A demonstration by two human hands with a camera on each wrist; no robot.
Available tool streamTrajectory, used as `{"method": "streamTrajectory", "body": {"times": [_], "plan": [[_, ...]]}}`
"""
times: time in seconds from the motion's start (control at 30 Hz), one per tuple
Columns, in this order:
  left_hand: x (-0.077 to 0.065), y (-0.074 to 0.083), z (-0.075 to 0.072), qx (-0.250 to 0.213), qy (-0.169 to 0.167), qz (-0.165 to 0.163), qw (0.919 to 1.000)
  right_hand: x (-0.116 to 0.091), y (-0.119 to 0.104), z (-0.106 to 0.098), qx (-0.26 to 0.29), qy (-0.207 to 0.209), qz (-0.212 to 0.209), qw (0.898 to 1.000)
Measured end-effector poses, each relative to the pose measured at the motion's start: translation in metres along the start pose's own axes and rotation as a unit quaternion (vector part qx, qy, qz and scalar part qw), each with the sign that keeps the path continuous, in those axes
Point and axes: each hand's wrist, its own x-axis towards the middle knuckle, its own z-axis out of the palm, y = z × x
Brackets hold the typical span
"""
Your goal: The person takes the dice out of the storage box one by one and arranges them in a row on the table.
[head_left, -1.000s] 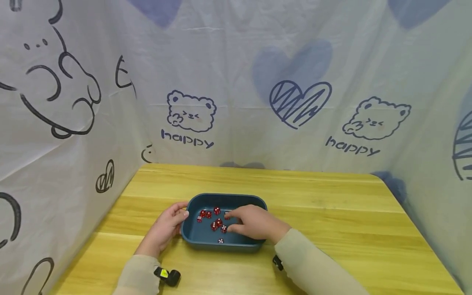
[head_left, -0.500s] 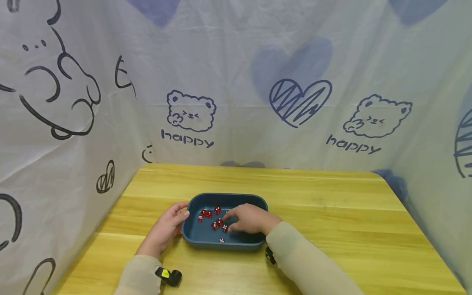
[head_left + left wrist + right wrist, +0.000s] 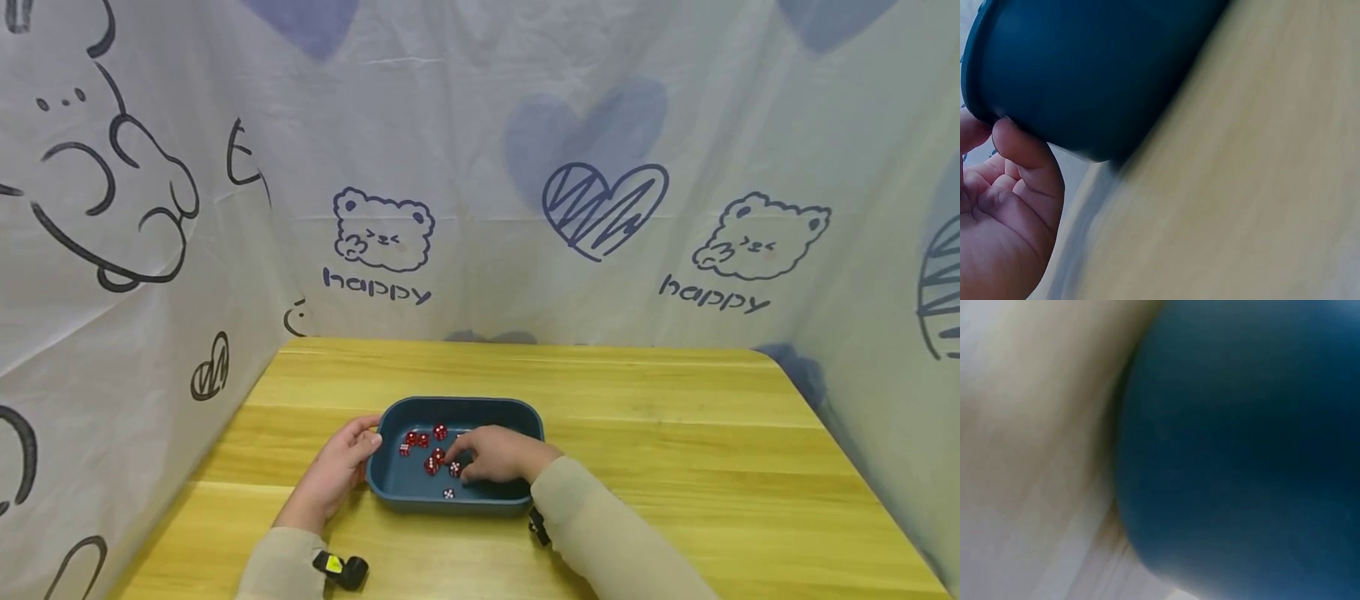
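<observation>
A dark blue plastic tray (image 3: 454,503) with rounded corners rests on the table. Several red dice (image 3: 440,432) with white dots lie scattered on its floor. My left hand (image 3: 341,462) grips the tray's left end by the rim; in the left wrist view, its thumb (image 3: 1029,153) presses the outer wall. Reaching in over the right end, my right hand (image 3: 498,455) has its index finger and thumb apart among the dice. The index fingertip is right at a red die (image 3: 438,456), and the thumb is by another die (image 3: 455,469). Part of the tray's right side is hidden under this hand.
A yellow wood-grain table (image 3: 660,467) extends around the tray. White cloth (image 3: 487,275) printed with hearts and bears hangs at the back and both sides. In the right wrist view, the tray's outer wall (image 3: 1229,450) fills most of the picture, blurred.
My right hand has shifted a little left and down inside the tray, its index finger moving from the back dice to the middle ones. My left hand keeps its hold on the rim.
</observation>
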Motion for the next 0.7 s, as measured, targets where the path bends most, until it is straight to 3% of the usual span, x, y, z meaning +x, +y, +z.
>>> {"method": "streamTrajectory", "body": {"times": [0.7], "plan": [[-0.0022,0.0018,0.0015,0.008,0.006,-0.002,0.9999,0.0021,-0.0001,0.0028,0.015,0.028,-0.012,0.999]]}}
